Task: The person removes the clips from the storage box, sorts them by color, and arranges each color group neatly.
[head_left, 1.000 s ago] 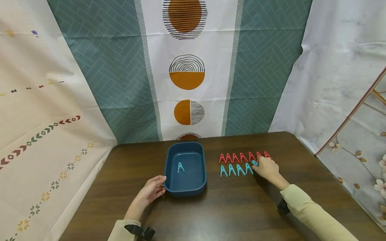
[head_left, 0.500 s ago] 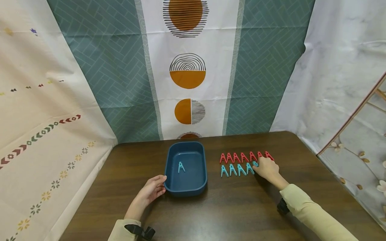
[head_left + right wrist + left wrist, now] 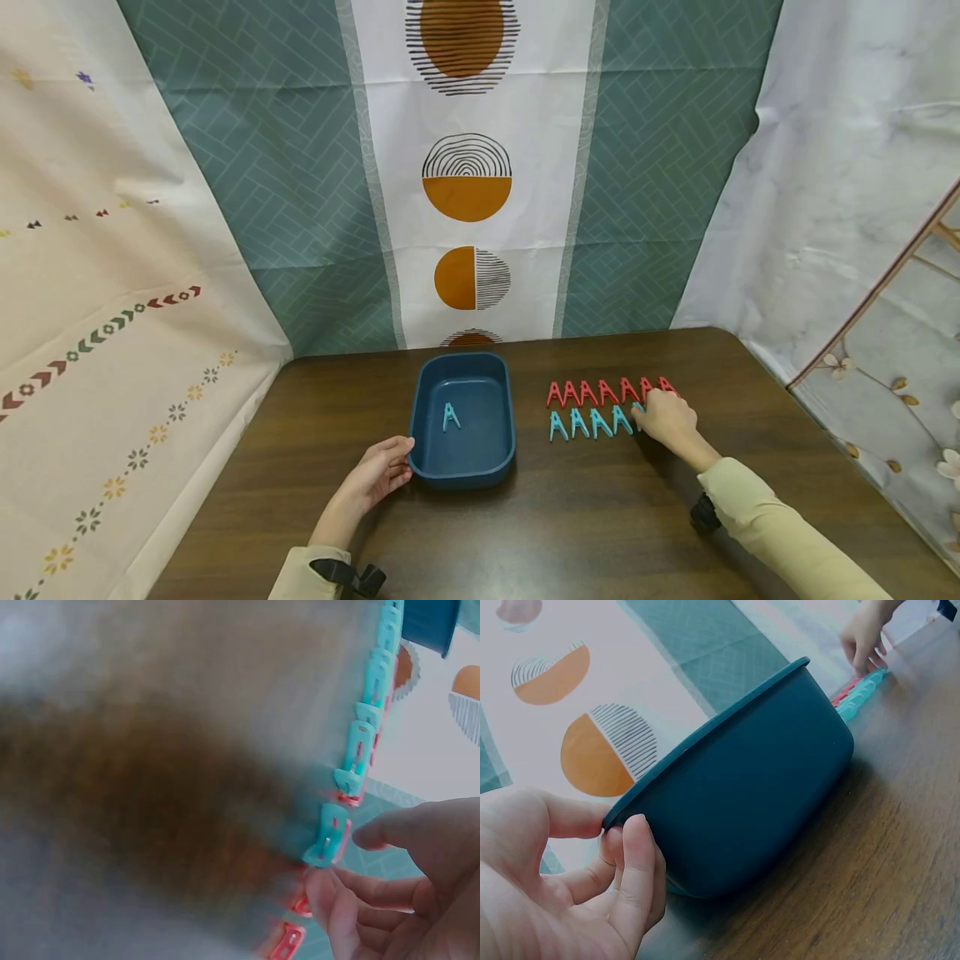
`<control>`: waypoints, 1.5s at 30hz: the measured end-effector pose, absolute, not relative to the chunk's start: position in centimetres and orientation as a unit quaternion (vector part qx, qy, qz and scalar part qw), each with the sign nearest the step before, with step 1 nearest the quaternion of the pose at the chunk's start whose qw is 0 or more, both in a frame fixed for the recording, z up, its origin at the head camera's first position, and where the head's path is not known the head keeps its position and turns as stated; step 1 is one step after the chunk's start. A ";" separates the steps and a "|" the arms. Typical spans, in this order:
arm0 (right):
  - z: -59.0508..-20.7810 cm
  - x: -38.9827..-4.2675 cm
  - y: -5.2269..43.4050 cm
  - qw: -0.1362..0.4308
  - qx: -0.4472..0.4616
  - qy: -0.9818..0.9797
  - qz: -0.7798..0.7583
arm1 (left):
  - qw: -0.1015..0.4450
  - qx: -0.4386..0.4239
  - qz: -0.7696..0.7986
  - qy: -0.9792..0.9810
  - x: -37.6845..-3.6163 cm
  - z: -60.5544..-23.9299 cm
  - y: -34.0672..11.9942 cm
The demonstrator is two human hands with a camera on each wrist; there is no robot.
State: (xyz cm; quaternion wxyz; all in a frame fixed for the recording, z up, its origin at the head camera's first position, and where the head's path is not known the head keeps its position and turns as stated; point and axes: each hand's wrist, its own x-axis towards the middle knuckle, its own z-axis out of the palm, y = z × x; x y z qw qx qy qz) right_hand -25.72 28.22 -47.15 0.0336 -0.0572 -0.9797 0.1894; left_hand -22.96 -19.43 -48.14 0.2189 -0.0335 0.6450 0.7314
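Here, my right hand (image 3: 666,419) sits at the right end of the two rows of clothespins on the dark wooden table (image 3: 585,517), and its thumb and fingertips (image 3: 330,889) are closing on the last teal clothespin (image 3: 328,836) in the near row. In the right wrist view that pin lies between my thumb above and my curled fingers below, touched on both sides, though the blur there keeps me from saying how firmly I have it. The other teal clothespins (image 3: 588,422) run away from it in a line toward the basin, and the red clothespins (image 3: 600,392) lie in their own row just behind, the two rows nearly touching. My left hand (image 3: 375,477) is at the near left corner of the dark blue plastic basin (image 3: 420,392): the thumb hooks over the rim and the fingers (image 3: 634,870) curl against the outer wall, so I have a light hold of it (the basin stands flat on the table). One teal clothespin (image 3: 449,417) lies alone on the basin's floor, left of centre. The basin stands to the left of the rows, apart from them. Behind the table hang patterned cloths, with orange circles on a white strip (image 3: 465,192) directly beyond the basin.
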 end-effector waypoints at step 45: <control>-47.1 -27.0 23.9 0.188 0.032 -0.954 0.233 | 0.189 -0.061 0.721 0.664 -23.0 -48.0 -19.2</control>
